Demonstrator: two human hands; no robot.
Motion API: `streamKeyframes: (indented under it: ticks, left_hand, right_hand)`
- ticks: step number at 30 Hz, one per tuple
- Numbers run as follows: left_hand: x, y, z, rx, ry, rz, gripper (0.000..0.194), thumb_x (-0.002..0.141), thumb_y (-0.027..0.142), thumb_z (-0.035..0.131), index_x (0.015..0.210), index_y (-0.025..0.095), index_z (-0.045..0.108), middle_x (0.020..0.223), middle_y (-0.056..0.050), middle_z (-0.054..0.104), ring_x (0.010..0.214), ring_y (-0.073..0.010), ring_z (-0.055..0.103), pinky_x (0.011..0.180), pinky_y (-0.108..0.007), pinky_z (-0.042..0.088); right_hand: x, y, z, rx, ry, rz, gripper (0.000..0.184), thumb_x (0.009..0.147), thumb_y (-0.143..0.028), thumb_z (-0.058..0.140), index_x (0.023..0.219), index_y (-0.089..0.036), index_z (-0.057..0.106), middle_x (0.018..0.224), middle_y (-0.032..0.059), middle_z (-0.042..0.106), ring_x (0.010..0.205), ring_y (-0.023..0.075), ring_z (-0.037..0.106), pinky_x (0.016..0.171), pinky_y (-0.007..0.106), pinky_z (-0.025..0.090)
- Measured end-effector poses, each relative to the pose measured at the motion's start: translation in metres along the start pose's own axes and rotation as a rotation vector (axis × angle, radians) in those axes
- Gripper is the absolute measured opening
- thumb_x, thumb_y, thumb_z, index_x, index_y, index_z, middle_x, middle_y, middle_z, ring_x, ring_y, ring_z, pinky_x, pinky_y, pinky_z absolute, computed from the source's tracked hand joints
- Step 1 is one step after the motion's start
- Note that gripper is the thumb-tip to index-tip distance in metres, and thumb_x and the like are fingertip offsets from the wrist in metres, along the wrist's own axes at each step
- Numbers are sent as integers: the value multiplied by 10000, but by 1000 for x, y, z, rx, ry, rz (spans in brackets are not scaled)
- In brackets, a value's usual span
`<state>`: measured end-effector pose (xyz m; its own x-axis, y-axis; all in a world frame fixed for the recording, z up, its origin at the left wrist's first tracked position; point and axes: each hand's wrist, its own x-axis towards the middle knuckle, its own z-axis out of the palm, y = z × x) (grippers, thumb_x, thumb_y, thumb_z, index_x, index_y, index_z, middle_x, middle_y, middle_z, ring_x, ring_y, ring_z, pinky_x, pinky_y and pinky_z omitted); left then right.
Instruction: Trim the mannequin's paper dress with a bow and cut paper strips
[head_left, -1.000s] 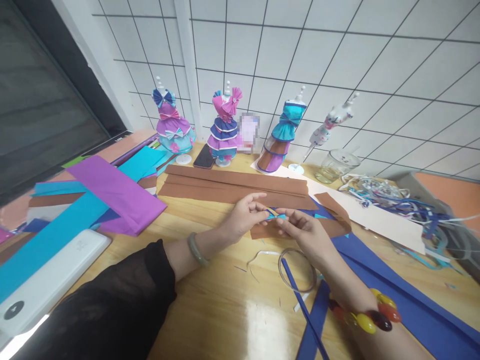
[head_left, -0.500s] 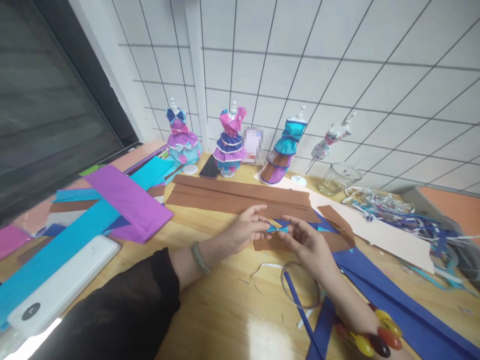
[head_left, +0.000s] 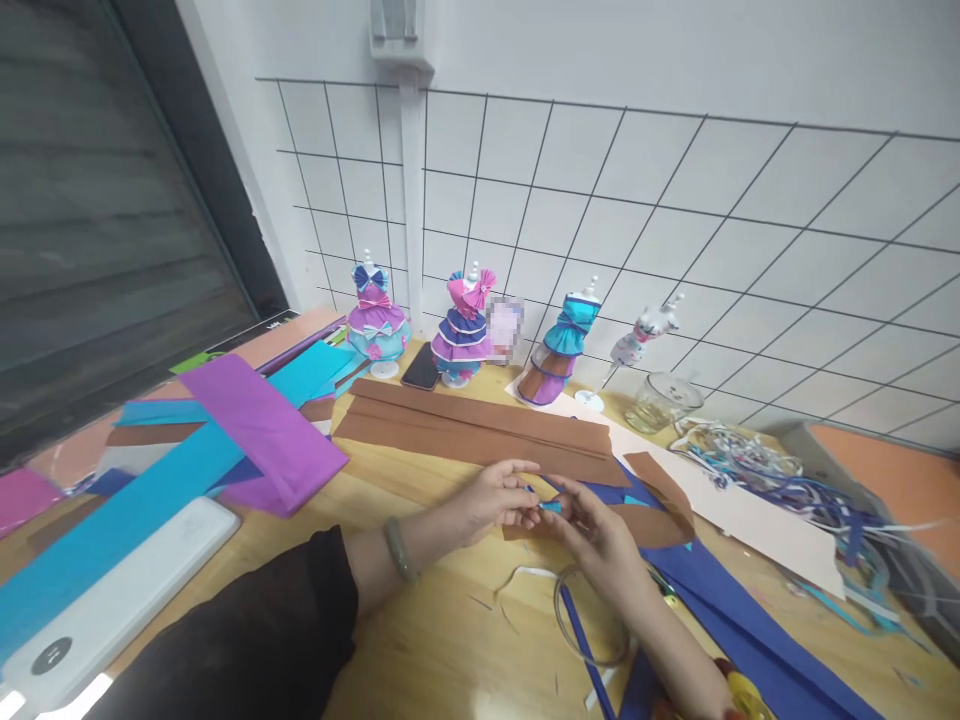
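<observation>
My left hand [head_left: 496, 497] and my right hand [head_left: 592, 530] meet over the wooden table [head_left: 420, 640], fingers pinched together on a small teal paper piece [head_left: 550, 506]. Both hands are closed on it. A brown paper scrap [head_left: 645, 520] lies just beyond the hands, on blue paper sheets [head_left: 742, 640]. A long folded brown paper strip [head_left: 472, 430] lies behind them. My left arm wears a black sleeve and a green bangle [head_left: 397, 550].
Four small mannequins in paper dresses [head_left: 465, 325] stand along the grid wall, with a phone [head_left: 421, 367] and a glass cup [head_left: 664, 400]. Purple and teal sheets [head_left: 255, 425] and a white device [head_left: 112, 600] lie left. Tangled ribbons [head_left: 787, 480] lie right; a wire ring [head_left: 585, 620] sits near my right wrist.
The view has tilted upward, so more wall shows and the hands sit lower. My hands have drawn closer together on the teal piece.
</observation>
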<state>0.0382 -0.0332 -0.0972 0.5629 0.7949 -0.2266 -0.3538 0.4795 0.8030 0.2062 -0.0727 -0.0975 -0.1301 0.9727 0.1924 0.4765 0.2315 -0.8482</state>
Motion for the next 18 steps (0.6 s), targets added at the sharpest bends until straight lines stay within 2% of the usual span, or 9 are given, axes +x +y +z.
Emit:
streamKeyframes:
  ticks: [6, 11, 18]
  left_hand:
    - [-1, -4, 10, 195, 49, 109, 581, 635, 257, 733, 1145, 151, 476, 698, 27, 554, 562, -77, 544, 585, -231, 416]
    - [0, -4, 17, 237, 14, 136, 564, 685, 319, 692, 1158, 118, 460, 656, 21, 564, 570, -84, 543, 620, -248, 429]
    - [15, 6, 14, 408, -57, 212, 542, 690, 273, 677, 1177, 139, 481, 744, -11, 593, 646, -96, 554, 692, -270, 437]
  right_hand:
    - [0, -9, -3, 283, -34, 88, 461, 772, -435, 603, 1144, -187, 489, 880, 60, 606, 795, 170, 600, 740, 310, 501]
    - [4, -15, -8, 412, -14, 157, 479, 703, -460, 673, 1069, -181, 540, 737, 20, 598, 700, 161, 602, 706, 315, 507]
    - [9, -9, -15, 456, 31, 298, 405, 637, -462, 724, 883, -151, 643, 723, 39, 641, 643, 135, 564, 632, 267, 462]
